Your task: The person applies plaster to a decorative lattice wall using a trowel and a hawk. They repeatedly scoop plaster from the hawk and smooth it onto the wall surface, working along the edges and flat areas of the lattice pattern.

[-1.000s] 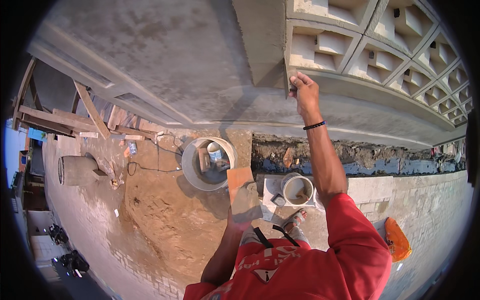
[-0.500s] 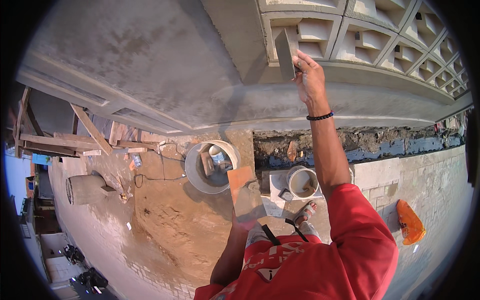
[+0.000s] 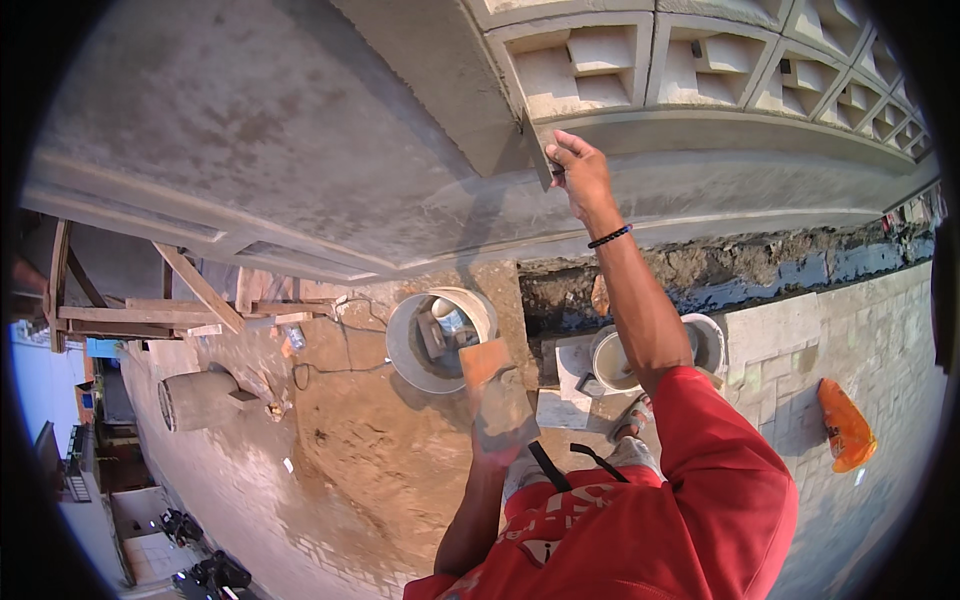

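Observation:
My right hand (image 3: pixel 583 182) is raised to the wall, its fingers closed on a plastering trowel (image 3: pixel 535 150). The thin grey blade is seen nearly edge-on, by the corner of the plastered wall (image 3: pixel 300 120) just below the vent blocks (image 3: pixel 575 68). Low in front of my body, my left hand (image 3: pixel 488 452) supports an orange mortar board (image 3: pixel 484 360). A lump of wet grey mortar (image 3: pixel 503 408) covers most of the board and hides most of that hand's fingers.
A large round tub (image 3: pixel 405 345) with tools and a white container stands beyond the board. Buckets (image 3: pixel 610 362) stand beside my feet. A trench (image 3: pixel 740 270) runs along the wall base. Timber framing (image 3: pixel 195 285), a concrete cylinder (image 3: pixel 195 400) and an orange sack (image 3: pixel 845 425) lie around.
My right hand and the trowel have moved down and left, from in front of a vent block to the wall corner below it. The left hand still holds the loaded board; the view has shifted slightly.

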`<state>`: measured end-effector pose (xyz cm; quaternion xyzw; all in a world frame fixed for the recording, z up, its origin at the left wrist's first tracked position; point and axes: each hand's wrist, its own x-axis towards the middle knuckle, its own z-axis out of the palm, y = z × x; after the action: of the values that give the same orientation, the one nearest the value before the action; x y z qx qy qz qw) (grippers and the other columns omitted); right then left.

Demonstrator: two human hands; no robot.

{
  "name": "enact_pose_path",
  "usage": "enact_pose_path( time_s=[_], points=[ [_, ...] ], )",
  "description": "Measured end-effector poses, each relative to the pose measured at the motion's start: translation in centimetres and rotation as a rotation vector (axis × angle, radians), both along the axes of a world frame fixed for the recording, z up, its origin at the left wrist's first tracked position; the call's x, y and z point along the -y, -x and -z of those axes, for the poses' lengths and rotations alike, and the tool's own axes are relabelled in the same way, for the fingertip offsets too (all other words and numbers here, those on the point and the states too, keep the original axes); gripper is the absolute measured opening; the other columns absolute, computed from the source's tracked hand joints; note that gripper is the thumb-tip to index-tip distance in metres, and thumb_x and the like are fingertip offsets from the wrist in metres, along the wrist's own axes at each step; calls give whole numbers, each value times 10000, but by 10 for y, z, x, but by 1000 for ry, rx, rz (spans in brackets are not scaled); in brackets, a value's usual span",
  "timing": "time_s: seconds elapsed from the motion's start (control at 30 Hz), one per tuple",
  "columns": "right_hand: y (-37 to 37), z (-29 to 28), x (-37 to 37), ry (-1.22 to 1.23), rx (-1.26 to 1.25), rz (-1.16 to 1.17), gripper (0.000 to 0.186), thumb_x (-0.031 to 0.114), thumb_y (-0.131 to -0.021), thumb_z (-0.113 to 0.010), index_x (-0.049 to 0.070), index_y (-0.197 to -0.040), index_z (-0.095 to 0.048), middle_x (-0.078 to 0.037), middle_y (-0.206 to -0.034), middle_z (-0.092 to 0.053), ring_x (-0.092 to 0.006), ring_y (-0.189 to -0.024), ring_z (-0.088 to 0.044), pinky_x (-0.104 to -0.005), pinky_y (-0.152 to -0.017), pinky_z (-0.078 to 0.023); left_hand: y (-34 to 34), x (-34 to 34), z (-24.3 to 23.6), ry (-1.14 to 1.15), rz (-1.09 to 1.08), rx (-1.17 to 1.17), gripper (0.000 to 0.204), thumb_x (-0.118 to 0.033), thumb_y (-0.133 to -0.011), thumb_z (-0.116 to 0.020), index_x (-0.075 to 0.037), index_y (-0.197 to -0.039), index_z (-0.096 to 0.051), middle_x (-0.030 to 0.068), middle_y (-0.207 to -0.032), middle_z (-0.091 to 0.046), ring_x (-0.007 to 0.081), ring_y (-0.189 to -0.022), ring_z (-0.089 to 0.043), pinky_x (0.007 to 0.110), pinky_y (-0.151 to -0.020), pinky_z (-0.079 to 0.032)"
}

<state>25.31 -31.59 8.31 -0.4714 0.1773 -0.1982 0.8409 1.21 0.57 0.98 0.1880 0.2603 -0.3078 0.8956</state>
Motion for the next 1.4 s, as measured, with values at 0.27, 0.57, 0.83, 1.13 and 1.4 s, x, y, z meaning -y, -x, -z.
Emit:
enact_pose_path(
  time_s=[0.27, 0.57, 0.83, 1.13, 1.4],
  points=[
    [-4, -20, -4, 50, -7, 8, 417, 43, -848, -617, -105, -1222, -505, -100, -865, -640, -108, -648, -568, -233, -450, -437, 2, 1, 14, 4, 41, 113, 462, -361, -930, -498, -46, -1268, -471, 148, -1092, -586, 281, -1064, -554, 420, -874, -517],
    [-3, -94, 0, 65, 145, -12, 408, 44, -856, -606, -107, -1222, -503, -92, -882, -634, -106, -667, -565, -224, -470, -442, 5, 13, -5, 35, 4, 285, 449, -310, -889, -573, -43, -1239, -483, 181, -1056, -582, 309, -1001, -566, 375, -799, -521],
    [35, -88, 6, -75, 340, 36, 496, 28, -865, -575, -57, -1311, -376, -105, -990, -610, -149, -775, -618, -249, -577, -556, 4, 14, -2, -162, 85, 285, 439, -296, -896, -556, -25, -1228, -459, 143, -1028, -594, 239, -797, -618, 331, -675, -534],
    [-10, 3, -101, -245, 120, 210, 399, -21, -840, -569, -7, -1197, -390, -113, -1008, -581, -151, -843, -607, -282, -611, -587, -11, 31, -56, -98, 90, 128, 369, -259, -944, -508, -52, -1248, -469, 104, -1078, -540, 197, -979, -544, 284, -848, -506],
    [-79, -2, -128, -190, 81, 482, 454, -18, -828, -587, 27, -1227, -375, -99, -1012, -549, -150, -849, -591, -278, -618, -574, -12, 31, -89, -285, 142, 280, 326, -323, -979, -380, -135, -1228, -475, 21, -1108, -566, 157, -936, -581, 346, -747, -509]
  ],
)
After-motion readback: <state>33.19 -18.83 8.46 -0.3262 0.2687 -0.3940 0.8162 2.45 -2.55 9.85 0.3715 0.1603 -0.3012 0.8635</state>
